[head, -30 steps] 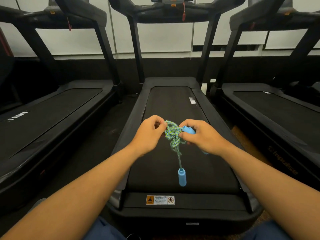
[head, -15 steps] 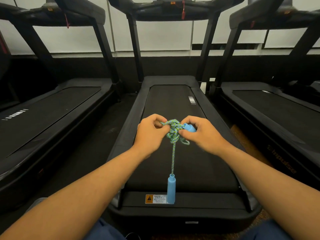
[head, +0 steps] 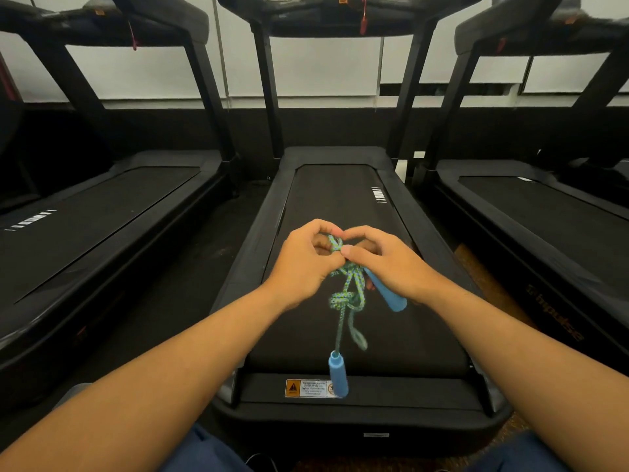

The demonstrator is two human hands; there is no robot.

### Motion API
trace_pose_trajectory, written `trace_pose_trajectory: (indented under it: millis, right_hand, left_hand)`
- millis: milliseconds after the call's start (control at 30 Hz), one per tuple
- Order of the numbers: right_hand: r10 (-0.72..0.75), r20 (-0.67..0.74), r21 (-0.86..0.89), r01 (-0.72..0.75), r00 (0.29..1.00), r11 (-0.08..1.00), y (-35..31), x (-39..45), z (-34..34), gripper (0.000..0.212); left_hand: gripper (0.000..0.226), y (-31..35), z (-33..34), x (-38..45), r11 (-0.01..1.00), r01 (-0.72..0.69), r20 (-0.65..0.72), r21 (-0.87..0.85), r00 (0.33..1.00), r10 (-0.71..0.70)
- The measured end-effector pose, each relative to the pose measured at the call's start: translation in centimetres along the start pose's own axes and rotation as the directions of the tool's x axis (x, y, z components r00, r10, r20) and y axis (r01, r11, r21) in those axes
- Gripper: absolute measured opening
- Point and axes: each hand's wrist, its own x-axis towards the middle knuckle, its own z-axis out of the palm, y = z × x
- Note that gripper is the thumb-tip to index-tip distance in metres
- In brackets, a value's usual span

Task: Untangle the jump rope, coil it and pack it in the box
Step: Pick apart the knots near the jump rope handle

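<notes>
**Knot loosening, rope hangs longer**

Hands meet above centre treadmill [head: 335, 199], both working one tangle. Left hand [head: 303, 264] pinches the jump rope [head: 347, 294] at the top of the tangle, thumb & forefinger curled round a strand. Right hand [head: 384, 264], touching the left at the fingertips, pinches the same spot w/ the upper blue handle [head: 386, 291] tucked under its palm, sticking out down-right.

Change vs a sec ago: the tight ball held between the hands has opened. A smaller knot now sits below the hands, a loose loop trails under it, and the lower blue handle [head: 338, 374] dangles further down, over the warning label [head: 311, 388] at the deck's near end. Means more free length is out, so untangling is progressing, but a knot remains. Coiling not yet started. No box in view, so packing spot can't be told.
</notes>
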Motion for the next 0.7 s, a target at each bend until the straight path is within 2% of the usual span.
trace_pose_trajectory:
  millis: [167, 267, 367, 433, 600, 700]
  right_hand:
    - [0.026, -0.007, -0.038, -0.026, 1.0, 0.999, -0.7, 0.0, -0.7, 0.012]
    - [0.038, -0.029, -0.111, -0.041, 0.999, 0.993, -0.6, 0.0, -0.8, 0.007]
    - [0.022, -0.086, -0.209, -0.039, 0.996, 0.977, -0.8, 0.0, -1.0, 0.011]
    - [0.017, -0.097, -0.214, -0.037, 0.995, 0.976, -1.0, 0.0, -1.3, 0.012]
    - [0.074, -0.065, -0.039, -0.076, 0.995, 0.996, -0.7, -0.2, -0.7, 0.017]
    - [0.232, -0.009, 0.191, -0.227, 0.973, 0.955, -0.7, -0.1, -0.5, 0.035]
  left_hand:
    - [0.031, 0.5, 0.1, -0.1, 0.999, 0.007, 0.036, -0.046, 0.999, -0.006]
    - [0.028, 0.6, 0.0, -0.2, 1.0, 0.004, 0.07, 0.014, 0.998, -0.005]
    - [0.026, 0.7, -0.3, 0.1, 0.995, -0.03, 0.089, 0.1, 0.996, 0.021]
    - [0.022, 0.5, -0.5, 0.3, 0.986, -0.055, 0.097, 0.155, 0.994, 0.04]
    - [0.008, -0.4, -0.6, 0.6, 0.966, -0.086, 0.066, 0.242, 0.995, 0.072]
    - [0.009, -0.5, -0.8, 0.8, 0.956, -0.101, 0.031, 0.274, 0.995, 0.096]
